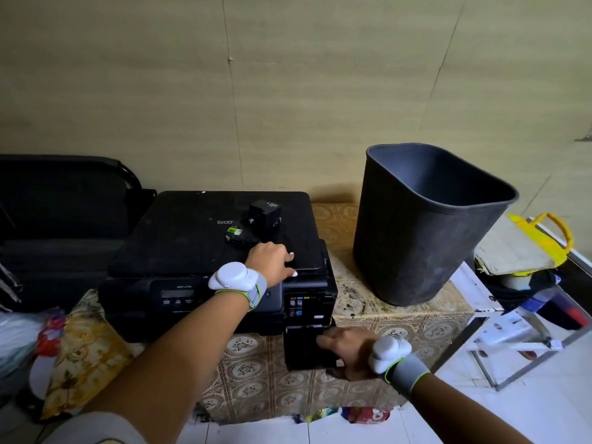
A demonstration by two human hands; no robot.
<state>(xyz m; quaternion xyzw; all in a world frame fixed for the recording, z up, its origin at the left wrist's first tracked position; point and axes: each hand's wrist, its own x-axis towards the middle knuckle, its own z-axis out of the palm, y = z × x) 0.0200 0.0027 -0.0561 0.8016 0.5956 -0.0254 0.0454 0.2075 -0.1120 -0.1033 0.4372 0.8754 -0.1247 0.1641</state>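
A black printer [192, 238] sits on a table with a patterned cloth [256, 366]. My left hand [270, 262] rests flat on the front right of its lid, fingers stretched out. The ink cartridge door [302, 347] at the printer's front right corner hangs open, and my right hand [347, 350] grips its edge. Coloured cartridge slots [299, 304] show above the door. Two small black cartridges lie on the lid: a boxy one [264, 214] and a flat one with a green label [235, 233], just beyond my left hand.
A large dark waste bin [426, 225] stands on the table right of the printer. A black chair [61, 203] is at the left, bags and cloth [64, 347] below it. A yellow bag with papers [525, 248] and a white rack [512, 334] lie at the right.
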